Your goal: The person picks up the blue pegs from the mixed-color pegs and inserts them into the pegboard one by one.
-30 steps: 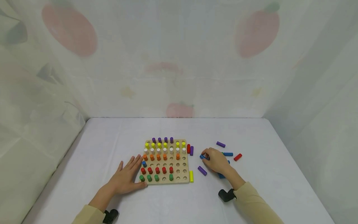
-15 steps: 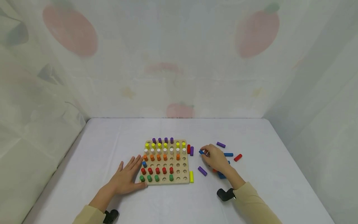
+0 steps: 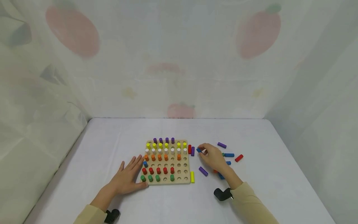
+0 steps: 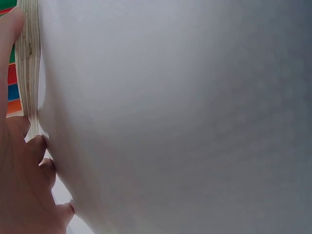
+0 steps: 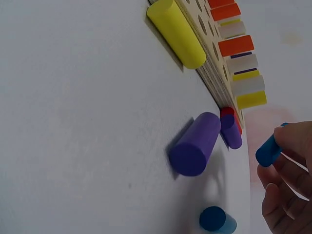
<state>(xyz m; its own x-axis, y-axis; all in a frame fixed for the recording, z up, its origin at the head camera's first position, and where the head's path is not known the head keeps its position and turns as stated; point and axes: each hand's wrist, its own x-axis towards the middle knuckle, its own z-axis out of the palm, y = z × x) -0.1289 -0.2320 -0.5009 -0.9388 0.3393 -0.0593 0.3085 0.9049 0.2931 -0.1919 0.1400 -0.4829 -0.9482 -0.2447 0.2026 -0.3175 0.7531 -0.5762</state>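
My right hand (image 3: pixel 213 157) pinches a blue peg (image 3: pixel 199 150) between thumb and fingers, just right of the wooden pegboard (image 3: pixel 182 175). In the right wrist view this blue peg (image 5: pixel 268 152) is tilted and raised off the white table. Fingers spread, my left hand (image 3: pixel 127 179) rests along the board's left edge, its thumb at the near left corner. Coloured pegs stand in rows on the board: purple, yellow, white, orange, blue, red and green. The blue row has one peg (image 3: pixel 145 164) at its left end, with bare holes to the right.
A yellow peg (image 3: pixel 192 177) lies along the board's right edge. A red peg (image 3: pixel 190 149) and a purple peg (image 3: pixel 193 151) lie by its upper right side. Another purple peg (image 3: pixel 203 171) is near my right hand. Farther right, several blue, red (image 3: pixel 239 158) and purple pegs are scattered.
My right hand has lifted the blue peg and moved it left and slightly away, towards the board. The left hand has stayed at the board's edge.
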